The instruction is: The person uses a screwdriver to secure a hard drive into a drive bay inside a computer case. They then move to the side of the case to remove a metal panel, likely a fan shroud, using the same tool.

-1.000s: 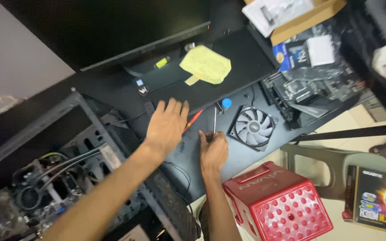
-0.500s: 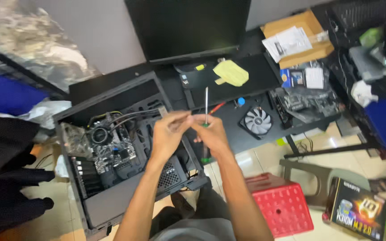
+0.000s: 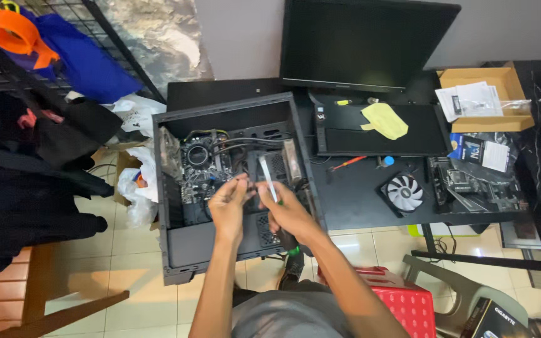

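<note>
Both my hands hover over an open black computer case (image 3: 171,250) lying on its side on the floor. My right hand (image 3: 286,213) grips a screwdriver (image 3: 268,178) by its green handle, the silver shaft pointing up and away from me. My left hand (image 3: 228,205) is just left of the shaft with its fingertips pinched together; whatever is between them is too small to make out. Under my hands sits the case's motherboard (image 3: 196,164) with its round cooler and black cables.
To the right, a black desk (image 3: 352,200) carries a monitor (image 3: 364,44), a yellow cloth (image 3: 383,120), a red-handled screwdriver (image 3: 349,163), a loose fan (image 3: 404,192), a spare board (image 3: 471,184) and a cardboard box (image 3: 508,122). A red stool (image 3: 408,300) is by my right leg, with bags and clothes (image 3: 26,156) on the left.
My view has swung left from the desk to the case. Both hands lifted the screwdriver off the desk and now hold it low over the motherboard.
</note>
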